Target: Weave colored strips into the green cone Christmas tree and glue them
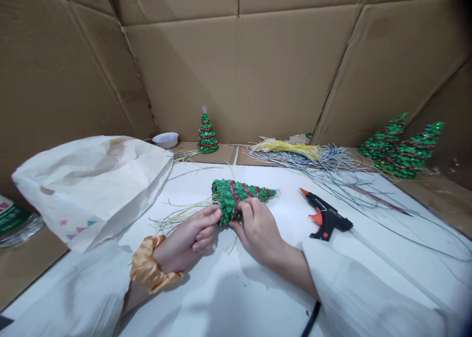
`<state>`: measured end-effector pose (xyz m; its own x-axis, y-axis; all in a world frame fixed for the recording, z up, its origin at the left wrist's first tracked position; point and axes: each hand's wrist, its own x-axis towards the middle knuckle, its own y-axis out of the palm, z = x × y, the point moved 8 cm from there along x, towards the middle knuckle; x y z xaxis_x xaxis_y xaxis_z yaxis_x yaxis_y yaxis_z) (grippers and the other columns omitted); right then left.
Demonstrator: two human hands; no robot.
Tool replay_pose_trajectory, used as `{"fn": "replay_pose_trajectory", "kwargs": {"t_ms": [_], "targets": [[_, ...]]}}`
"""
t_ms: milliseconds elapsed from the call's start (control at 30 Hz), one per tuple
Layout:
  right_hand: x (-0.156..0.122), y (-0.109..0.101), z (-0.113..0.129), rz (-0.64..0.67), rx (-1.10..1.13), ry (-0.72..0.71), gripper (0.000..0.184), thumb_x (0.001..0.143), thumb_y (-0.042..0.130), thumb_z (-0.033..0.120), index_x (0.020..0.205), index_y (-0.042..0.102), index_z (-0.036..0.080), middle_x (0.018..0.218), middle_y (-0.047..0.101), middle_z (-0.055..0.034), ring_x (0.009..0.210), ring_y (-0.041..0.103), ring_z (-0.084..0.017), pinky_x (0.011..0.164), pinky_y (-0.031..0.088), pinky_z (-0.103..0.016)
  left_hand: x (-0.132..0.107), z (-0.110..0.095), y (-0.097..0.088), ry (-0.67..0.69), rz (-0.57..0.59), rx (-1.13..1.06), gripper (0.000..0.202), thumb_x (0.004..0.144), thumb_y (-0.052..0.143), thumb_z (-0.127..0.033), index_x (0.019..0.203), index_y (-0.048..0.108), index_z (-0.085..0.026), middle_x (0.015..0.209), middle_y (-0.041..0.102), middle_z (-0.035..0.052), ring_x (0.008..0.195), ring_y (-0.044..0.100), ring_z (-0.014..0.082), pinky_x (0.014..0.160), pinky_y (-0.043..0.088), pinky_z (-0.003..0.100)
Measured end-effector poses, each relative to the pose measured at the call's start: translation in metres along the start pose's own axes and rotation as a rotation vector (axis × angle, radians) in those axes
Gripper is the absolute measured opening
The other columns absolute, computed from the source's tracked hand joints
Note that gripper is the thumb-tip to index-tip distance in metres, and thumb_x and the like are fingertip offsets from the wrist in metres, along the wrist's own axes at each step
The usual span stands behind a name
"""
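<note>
A small green Christmas tree ornament (pixel 229 193) with red garland lies on its side between my hands, its clear star tip toward the right. Thin yellow and white wires (pixel 180 216) stick out of its open base to the left. My left hand (pixel 202 231) is closed at the base rim, fingers pinched on the edge where the wires come out. Fingertips of my right hand (pixel 258 229) grip the lower side of the tree near its middle. Right of that hand, a black glue gun (pixel 324 214) with an orange nozzle and trigger rests on the white table (pixel 236 297).
A crumpled white bag (pixel 99 179) sits at left, near a white bowl (pixel 165 139). One finished tree (pixel 207 133) stands at the back; two more trees (pixel 409 150) are at right. Bundled wires (pixel 291 151) spread along the back right. Cardboard walls (pixel 236 76) enclose the table.
</note>
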<state>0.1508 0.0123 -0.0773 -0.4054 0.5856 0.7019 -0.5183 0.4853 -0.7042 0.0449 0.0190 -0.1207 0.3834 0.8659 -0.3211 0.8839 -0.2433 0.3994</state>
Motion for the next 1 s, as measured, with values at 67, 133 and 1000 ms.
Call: {"fn": "replay_pose_trajectory", "kwargs": {"t_ms": [67,133,1000], "targets": [[-0.0002,0.0002,0.0001,-0.004,-0.011,-0.004,0.021,0.081,0.056,0.024,0.097,0.051,0.011,0.089,0.054,-0.0122,0.081,0.047,-0.024,0.069,0.045,-0.036,-0.0011,-0.0006,-0.0004,0.013,-0.021,0.004,0.013,0.083,0.053,-0.029,0.084,0.043,-0.021,0.037,0.025,-0.0131,0.030,0.009,0.0034,0.030,0.011,0.014],[-0.0004,-0.0003,0.0009,-0.013,-0.030,-0.016,0.023,0.080,0.057,0.024,0.098,0.051,0.012,0.089,0.054,-0.0123,0.082,0.047,-0.024,0.070,0.045,-0.036,-0.0013,-0.0007,-0.0011,0.019,-0.029,0.000,0.015,0.083,0.054,-0.029,0.078,0.042,-0.020,0.037,0.025,-0.0124,0.030,0.010,0.0032,0.030,0.012,0.014],[0.0003,-0.0021,0.0017,-0.010,0.020,-0.002,0.006,0.082,0.047,0.019,0.086,0.049,0.014,0.084,0.053,-0.0113,0.085,0.046,-0.024,0.070,0.041,-0.036,0.0029,0.0041,-0.0044,0.024,-0.055,-0.008,0.025,0.081,0.057,-0.035,0.073,0.040,-0.019,0.037,0.025,-0.0123,0.030,0.016,0.0024,0.031,0.018,0.013]]}}
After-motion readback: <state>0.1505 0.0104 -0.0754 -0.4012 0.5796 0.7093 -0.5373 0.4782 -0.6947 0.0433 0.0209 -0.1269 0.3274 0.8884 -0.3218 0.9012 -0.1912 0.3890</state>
